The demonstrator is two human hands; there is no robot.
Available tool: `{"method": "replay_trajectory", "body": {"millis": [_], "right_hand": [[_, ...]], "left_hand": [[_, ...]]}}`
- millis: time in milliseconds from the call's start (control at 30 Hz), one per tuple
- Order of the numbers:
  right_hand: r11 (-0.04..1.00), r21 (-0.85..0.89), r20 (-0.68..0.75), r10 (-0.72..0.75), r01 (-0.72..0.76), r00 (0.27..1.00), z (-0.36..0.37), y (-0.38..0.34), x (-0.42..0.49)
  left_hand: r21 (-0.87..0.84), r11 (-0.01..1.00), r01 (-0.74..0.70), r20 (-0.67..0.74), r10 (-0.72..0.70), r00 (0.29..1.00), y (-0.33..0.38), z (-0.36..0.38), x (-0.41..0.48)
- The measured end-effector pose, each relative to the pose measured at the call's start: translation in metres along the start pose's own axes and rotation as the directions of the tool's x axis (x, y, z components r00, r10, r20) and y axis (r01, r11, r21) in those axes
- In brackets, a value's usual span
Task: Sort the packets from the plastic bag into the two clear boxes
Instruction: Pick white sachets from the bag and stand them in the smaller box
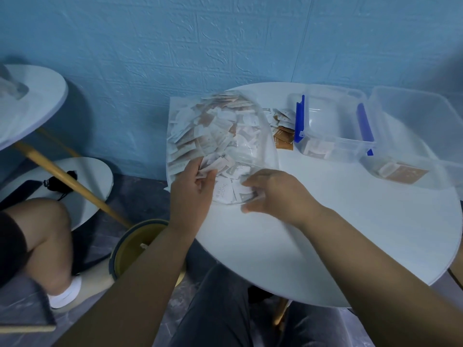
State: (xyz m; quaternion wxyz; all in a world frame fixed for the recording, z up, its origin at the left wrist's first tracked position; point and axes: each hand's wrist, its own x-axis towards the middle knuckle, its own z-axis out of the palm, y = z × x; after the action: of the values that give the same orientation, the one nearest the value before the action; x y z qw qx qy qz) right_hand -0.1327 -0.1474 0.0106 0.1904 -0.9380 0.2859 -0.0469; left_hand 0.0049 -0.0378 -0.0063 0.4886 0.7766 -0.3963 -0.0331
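Observation:
A clear plastic bag (220,136) stuffed with white and brown packets lies on the left part of the round white table (325,234). My left hand (193,189) reaches into the bag's near opening and grips a few packets. My right hand (273,194) pinches the bag's near edge beside a white packet marked "sugar" (223,191). Two clear boxes stand at the back right: the nearer box (330,121) with blue latches holds a few pale packets, and the farther right box (413,146) holds brown packets.
Loose brown and white packets (283,131) lie between the bag and the boxes. Another person's bare knee (45,231) and white shoe sit at the left by a second round table (27,101). A round stool (140,249) stands below the table's left edge.

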Motion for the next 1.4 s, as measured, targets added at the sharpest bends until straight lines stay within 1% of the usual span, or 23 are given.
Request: {"method": "replay_trajectory", "body": {"millis": [100,167,300,367,433,600,700,767,833,933,1000,1033,1067,1133,1167,1200,1233,1267,1300,1367,1400], "right_hand": [[0.999,-0.012,-0.092,-0.035,0.034,0.995,0.008,0.001,-0.004],[0.999,0.015,-0.146,-0.041,0.044,0.988,0.013,0.001,-0.008],[0.985,0.169,-0.226,0.078,-0.040,0.971,0.019,-0.004,-0.008],[0.978,0.184,-0.224,0.144,-0.103,0.964,0.022,-0.006,-0.004],[0.973,0.162,-0.193,0.194,-0.164,0.962,0.022,-0.011,0.000],[0.967,0.081,-0.166,0.251,-0.240,0.954,0.019,-0.025,0.007],[0.977,0.036,-0.204,0.211,-0.208,0.956,0.015,-0.026,0.002],[0.981,0.041,-0.252,0.192,-0.188,0.948,0.013,-0.024,-0.002],[0.983,0.097,-0.304,0.181,-0.159,0.935,0.011,-0.019,-0.006],[0.968,0.239,-0.367,0.164,-0.078,0.915,0.008,-0.009,-0.013],[0.923,0.381,-0.374,0.201,-0.048,0.905,0.003,-0.004,-0.020],[0.875,0.482,-0.365,0.242,-0.040,0.899,0.000,-0.001,-0.023],[0.802,0.596,-0.344,0.295,-0.036,0.891,-0.004,0.002,-0.028],[0.602,0.798,-0.270,0.406,-0.033,0.873,-0.011,0.007,-0.038],[0.513,0.858,-0.242,0.449,-0.026,0.860,-0.015,0.011,-0.044],[0.447,0.894,-0.227,0.486,-0.017,0.844,-0.018,0.015,-0.050],[0.403,0.915,-0.222,0.518,-0.007,0.826,-0.020,0.019,-0.056],[0.375,0.927,-0.224,0.545,0.004,0.808,-0.020,0.023,-0.062],[0.369,0.929,-0.235,0.563,0.013,0.792,-0.020,0.028,-0.067],[0.391,0.920,-0.264,0.583,0.019,0.768,-0.017,0.037,-0.076],[0.401,0.916,-0.275,0.593,0.019,0.757,-0.015,0.041,-0.080]], "left_hand": [[0.017,1.000,-0.020,0.015,0.019,1.000,-0.002,0.001,-0.001],[0.021,0.999,-0.036,0.024,0.036,0.999,-0.003,0.001,-0.002],[0.037,0.997,-0.071,0.034,0.069,0.997,-0.002,0.000,-0.003],[0.054,0.995,-0.088,0.043,0.086,0.995,-0.002,0.000,-0.003],[0.061,0.993,-0.106,0.054,0.103,0.993,0.000,-0.001,-0.003],[0.068,0.989,-0.129,0.067,0.124,0.990,-0.001,-0.001,-0.003],[0.065,0.988,-0.138,0.068,0.133,0.989,-0.002,-0.001,-0.003],[0.067,0.989,-0.131,0.066,0.126,0.990,-0.002,-0.001,-0.003],[0.067,0.991,-0.112,0.060,0.108,0.992,-0.002,-0.001,-0.003],[0.029,0.998,-0.057,0.051,0.056,0.997,0.003,0.000,-0.008],[0.006,1.000,-0.019,0.062,0.018,0.998,0.012,0.002,-0.016],[-0.012,1.000,-0.004,0.068,0.005,0.998,0.017,0.005,-0.020],[-0.038,0.999,0.024,0.071,-0.021,0.997,0.023,0.008,-0.023],[-0.106,0.985,0.139,0.085,-0.131,0.988,0.034,0.014,-0.027],[-0.150,0.967,0.206,0.103,-0.192,0.976,0.040,0.017,-0.027],[-0.197,0.945,0.261,0.132,-0.238,0.962,0.044,0.021,-0.026],[-0.249,0.918,0.307,0.174,-0.270,0.947,0.049,0.026,-0.026],[-0.315,0.881,0.353,0.237,-0.287,0.928,0.052,0.033,-0.026],[-0.406,0.820,0.403,0.318,-0.286,0.904,0.057,0.039,-0.027],[-0.554,0.676,0.487,0.466,-0.233,0.854,0.066,0.055,-0.033],[-0.583,0.637,0.504,0.506,-0.201,0.839,0.070,0.062,-0.038]]}}
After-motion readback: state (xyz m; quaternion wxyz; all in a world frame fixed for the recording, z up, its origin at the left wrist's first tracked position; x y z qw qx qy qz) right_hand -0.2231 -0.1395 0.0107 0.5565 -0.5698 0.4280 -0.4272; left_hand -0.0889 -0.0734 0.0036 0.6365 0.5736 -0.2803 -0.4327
